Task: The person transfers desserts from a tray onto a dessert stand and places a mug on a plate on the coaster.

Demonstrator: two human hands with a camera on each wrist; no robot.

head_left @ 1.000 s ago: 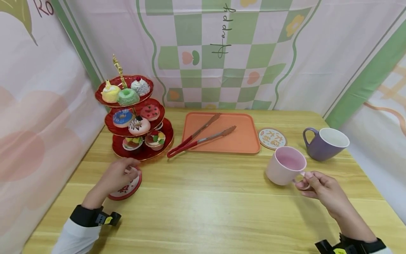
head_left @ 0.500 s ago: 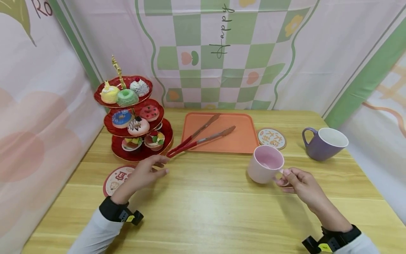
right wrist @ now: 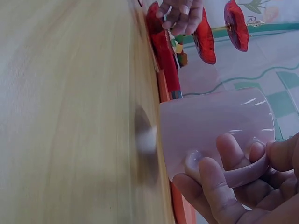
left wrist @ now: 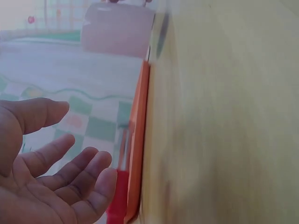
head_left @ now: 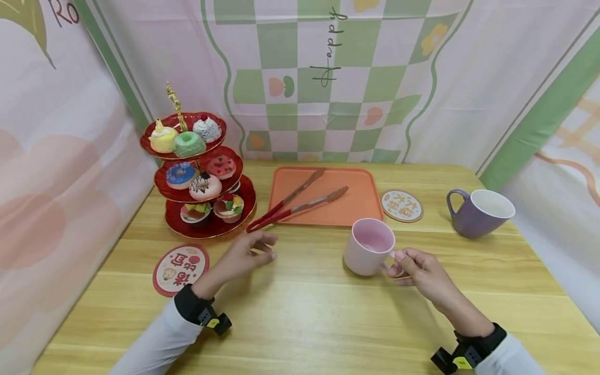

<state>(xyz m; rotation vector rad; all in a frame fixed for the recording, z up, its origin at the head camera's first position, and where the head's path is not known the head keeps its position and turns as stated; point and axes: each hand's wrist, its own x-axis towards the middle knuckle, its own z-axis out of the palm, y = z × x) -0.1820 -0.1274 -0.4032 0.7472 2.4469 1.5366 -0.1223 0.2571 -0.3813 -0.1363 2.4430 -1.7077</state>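
Note:
A pink mug point(head_left: 368, 249) is held by its handle in my right hand point(head_left: 419, 273), close over the table in front of the orange tray. The right wrist view shows fingers point(right wrist: 216, 189) curled through and around the mug's handle point(right wrist: 247, 173). My left hand point(head_left: 244, 255) is above the table with relaxed, parted fingers and holds nothing. Just beyond it lie the red handles of the tongs point(head_left: 276, 212). To its left is a round red-rimmed coaster point(head_left: 180, 268). In the left wrist view the palm of the left hand point(left wrist: 60, 172) faces up the frame, fingers loosely bent.
The tongs lie spread over the orange tray point(head_left: 361, 198). A three-tier red stand point(head_left: 171, 221) with toy cakes and donuts stands at the back left. Right of the tray are a second round coaster point(head_left: 402, 205) and a purple mug point(head_left: 473, 221). Printed cloth point(head_left: 469, 104) surrounds the table.
The right hand has carried the pink mug leftward, away from the purple mug. My left hand has moved right, off the red-rimmed coaster, which now shows fully.

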